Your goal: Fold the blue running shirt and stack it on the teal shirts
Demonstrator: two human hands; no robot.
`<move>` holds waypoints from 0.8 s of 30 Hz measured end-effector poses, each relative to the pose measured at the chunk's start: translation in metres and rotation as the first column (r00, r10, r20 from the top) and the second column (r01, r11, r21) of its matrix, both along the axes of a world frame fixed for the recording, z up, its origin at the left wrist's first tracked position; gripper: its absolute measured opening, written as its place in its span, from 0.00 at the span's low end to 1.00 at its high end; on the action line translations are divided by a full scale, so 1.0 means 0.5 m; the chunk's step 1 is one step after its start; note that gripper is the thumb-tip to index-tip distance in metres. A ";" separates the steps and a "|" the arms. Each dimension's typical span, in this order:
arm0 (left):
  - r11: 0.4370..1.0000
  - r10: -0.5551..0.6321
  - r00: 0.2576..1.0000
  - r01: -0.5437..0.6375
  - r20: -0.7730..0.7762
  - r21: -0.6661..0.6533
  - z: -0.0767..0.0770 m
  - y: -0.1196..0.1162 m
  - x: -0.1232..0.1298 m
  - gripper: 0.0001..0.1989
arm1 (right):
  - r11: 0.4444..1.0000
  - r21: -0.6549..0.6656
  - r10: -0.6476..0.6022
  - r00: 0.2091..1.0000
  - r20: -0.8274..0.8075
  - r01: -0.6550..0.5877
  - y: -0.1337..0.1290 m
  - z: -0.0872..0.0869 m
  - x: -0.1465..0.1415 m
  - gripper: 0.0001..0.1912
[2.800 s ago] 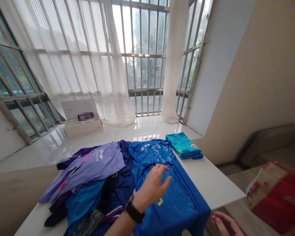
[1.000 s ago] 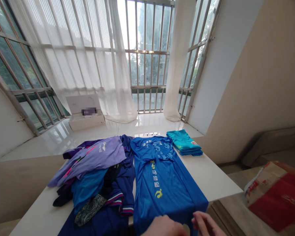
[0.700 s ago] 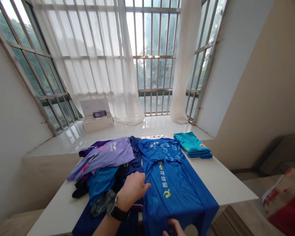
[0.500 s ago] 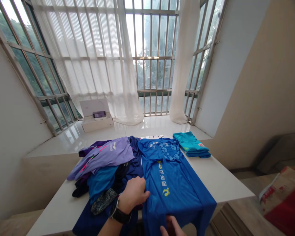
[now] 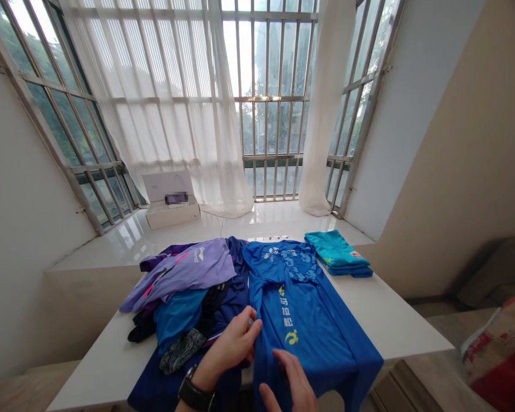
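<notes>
A blue shirt with white and yellow print [image 5: 313, 320] lies spread over the table, its lower part hanging over the front edge. My left hand [image 5: 238, 337], with a dark watch on the wrist, is at the shirt's left edge; its thumb and forefinger are slightly apart and nothing shows between them. Over the shirt's lower left part is my right hand [image 5: 294, 380], thumb and fingers spread. Left of the shirt is a heap of clothes with a lilac shirt [image 5: 201, 266] on top. Folded teal and blue clothes [image 5: 339, 252] lie at the back right.
The white table [image 5: 405, 326] stands against a window ledge [image 5: 223, 229]. An open white box [image 5: 171, 214] sits on the ledge by sheer curtains [image 5: 223, 143]. At the lower right is a red and brown bag [image 5: 502, 355].
My right hand has risen from the front edge onto the shirt and its fingers have spread. My left thumb and forefinger have opened a little. The view has shifted slightly.
</notes>
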State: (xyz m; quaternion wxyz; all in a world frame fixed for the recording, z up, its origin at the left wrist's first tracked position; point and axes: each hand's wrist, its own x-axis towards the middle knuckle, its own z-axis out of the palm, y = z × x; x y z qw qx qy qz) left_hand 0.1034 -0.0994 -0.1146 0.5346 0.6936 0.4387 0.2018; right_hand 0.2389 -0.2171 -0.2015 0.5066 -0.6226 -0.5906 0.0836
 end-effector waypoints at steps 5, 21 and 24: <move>0.995 0.093 0.993 -0.094 0.070 0.020 0.008 -0.017 0.004 0.13 | 0.999 0.020 -0.027 1.000 0.004 0.027 0.025 0.030 -0.007 0.22; 0.704 -0.123 0.862 0.425 -0.492 0.569 0.123 0.145 0.117 0.13 | 0.961 -0.270 0.044 0.996 -0.078 -0.064 0.080 0.060 0.043 0.09; 0.664 -0.030 0.782 0.481 -0.623 0.572 0.080 0.233 0.173 0.19 | 0.964 -0.252 0.043 0.982 -0.182 -0.089 0.082 0.048 0.046 0.10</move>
